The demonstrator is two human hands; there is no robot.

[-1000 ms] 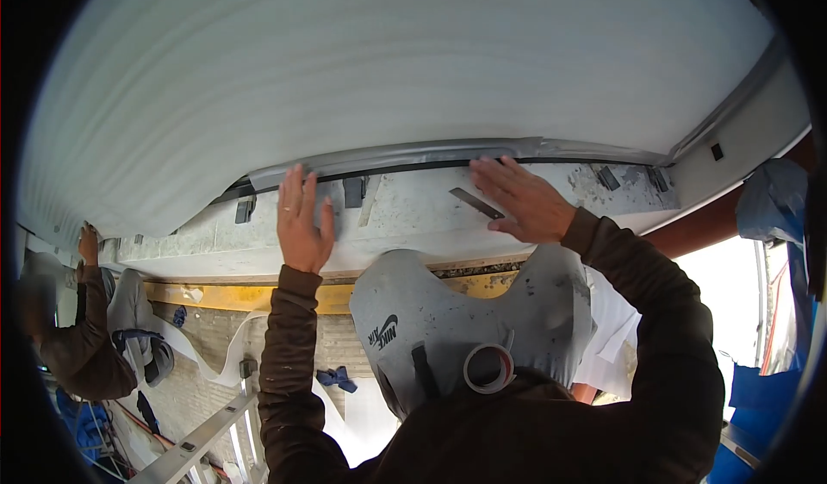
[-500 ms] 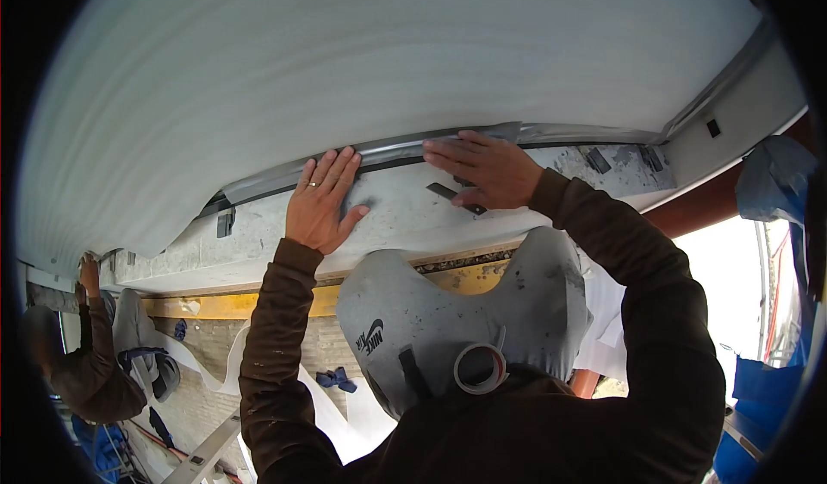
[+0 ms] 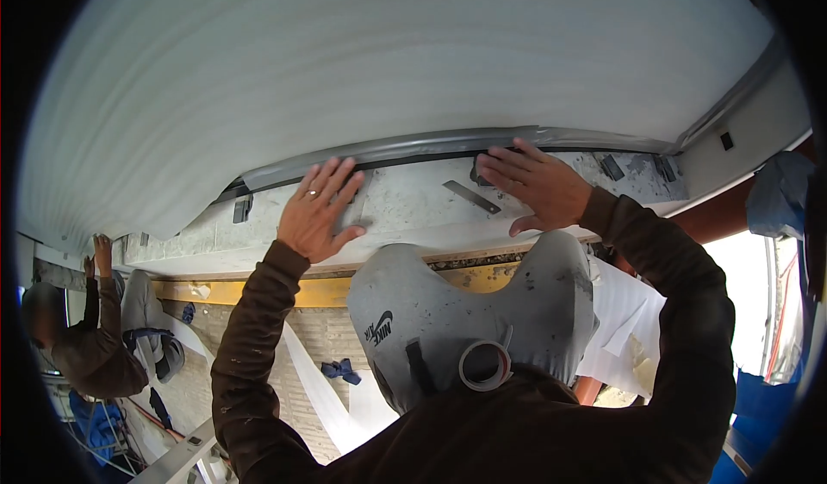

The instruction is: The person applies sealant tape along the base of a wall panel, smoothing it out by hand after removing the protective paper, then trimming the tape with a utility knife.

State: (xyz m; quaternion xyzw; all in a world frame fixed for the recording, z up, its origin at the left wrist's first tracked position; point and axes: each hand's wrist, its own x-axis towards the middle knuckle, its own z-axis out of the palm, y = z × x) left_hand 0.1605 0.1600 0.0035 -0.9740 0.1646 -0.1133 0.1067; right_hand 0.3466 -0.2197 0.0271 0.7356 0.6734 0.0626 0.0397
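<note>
A white sheet [image 3: 413, 53] covers the panel in front of me, and a strip of silver tape [image 3: 405, 146] runs along its lower edge. My left hand [image 3: 317, 215], with a ring on one finger, is open, its fingertips just below the tape. Farther right, my right hand [image 3: 543, 187] is also open, fingers spread, near the tape's lower edge and over a dark clip on the ledge. Between the hands a flat metal strip [image 3: 471, 197] lies on the pale ledge [image 3: 396, 204]. A roll of tape [image 3: 485, 365] rests at my lap.
Dark clips [image 3: 612, 167] sit along the ledge. Below it runs a yellow beam [image 3: 241, 293]. A co-worker [image 3: 95, 350] reaches up to the sheet at the far left. A dark blue cloth [image 3: 341, 371] and white sheet pieces [image 3: 624, 333] lie below.
My right hand has moved right and off the tape, uncovering the metal strip. My left hand has drawn slightly down and left. The view has shifted a little.
</note>
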